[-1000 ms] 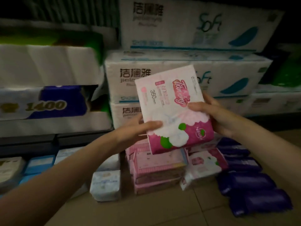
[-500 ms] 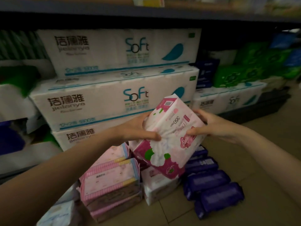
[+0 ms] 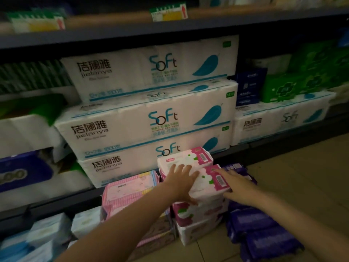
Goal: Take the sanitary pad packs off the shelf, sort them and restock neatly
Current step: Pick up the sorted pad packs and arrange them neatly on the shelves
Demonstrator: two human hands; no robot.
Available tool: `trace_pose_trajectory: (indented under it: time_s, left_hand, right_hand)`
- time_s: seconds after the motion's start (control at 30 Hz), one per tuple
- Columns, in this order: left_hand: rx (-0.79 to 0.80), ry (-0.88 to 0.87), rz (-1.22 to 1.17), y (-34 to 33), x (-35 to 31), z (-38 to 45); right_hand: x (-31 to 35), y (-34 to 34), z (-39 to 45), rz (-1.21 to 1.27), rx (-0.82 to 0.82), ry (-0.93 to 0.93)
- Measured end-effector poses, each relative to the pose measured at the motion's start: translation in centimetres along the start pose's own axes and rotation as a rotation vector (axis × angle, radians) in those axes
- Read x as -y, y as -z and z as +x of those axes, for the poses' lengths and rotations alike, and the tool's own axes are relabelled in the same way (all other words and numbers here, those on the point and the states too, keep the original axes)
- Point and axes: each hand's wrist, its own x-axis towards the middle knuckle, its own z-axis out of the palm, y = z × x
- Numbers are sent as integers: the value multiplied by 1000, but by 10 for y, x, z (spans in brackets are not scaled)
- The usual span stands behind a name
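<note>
A white-and-magenta sanitary pad pack (image 3: 209, 181) lies on top of a pile of like packs (image 3: 198, 214) on the floor in front of the shelf. My left hand (image 3: 181, 181) presses flat on its left part, fingers spread. My right hand (image 3: 236, 184) touches its right end with straight fingers. Another such pack (image 3: 186, 157) sits just behind it. A stack of pale pink packs (image 3: 130, 188) stands to the left, and dark purple packs (image 3: 264, 229) lie in a row to the right.
Large white "Soft" tissue bales (image 3: 143, 121) fill the bottom shelf behind the piles. White and blue packs (image 3: 47, 233) lie on the floor at lower left. Green packs (image 3: 289, 87) and a dark blue box (image 3: 249, 87) sit on bales at right. Tan floor tiles (image 3: 302, 176) stretch to the right.
The pack was held up in both hands; it now lies on the pile, with both hands flat on it. The view has tilted up toward the shelf.
</note>
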Motion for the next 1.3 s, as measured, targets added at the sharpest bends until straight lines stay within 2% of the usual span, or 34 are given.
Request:
trace_pose_trajectory:
  time_s: [0.1, 0.17, 0.27, 0.33, 0.5, 0.57, 0.63, 0.73, 0.83, 0.97, 1.07, 1.17, 1.3]
  left_hand:
    - [-28, 96, -48, 5, 33, -9]
    - [-112, 160, -24, 16, 61, -16]
    - [-270, 195, -43, 38, 100, -35]
    - [-426, 167, -65, 62, 125, -53]
    - [-1046, -28, -32, 155, 209, -136]
    - [-1212, -20, 72, 197, 245, -178]
    - [-1308, 50, 116, 231, 286, -218]
    - [-1292, 233, 39, 255, 363, -264]
    - [-1158, 390, -1, 249, 438, -300]
    - [-934, 509, 14, 234, 502, -335]
    - [-665, 563, 35, 237, 523, -344]
    - [-495, 571, 128, 245, 531, -329]
    - [-448, 548, 137, 252, 530, -290]
  right_hand:
    - [12, 6, 7, -115, 78, -21]
    - [30, 19, 12, -164, 37, 12]
    - [71, 39, 25, -47, -74, 88]
    - [107, 52, 37, 13, -187, 177]
    - [241, 110, 60, 118, -557, 585]
    - [305, 139, 60, 94, -655, 745]
    - [364, 164, 60, 50, -722, 856]
    - [441, 192, 65, -96, -661, 893]
    - [505, 212, 74, -389, -525, 788]
    - [572, 221, 105, -625, -532, 642]
    - [591, 219, 138, -674, -499, 514]
    - [590, 219, 174, -667, -383, 376]
    - [578, 227, 214, -667, -242, 213]
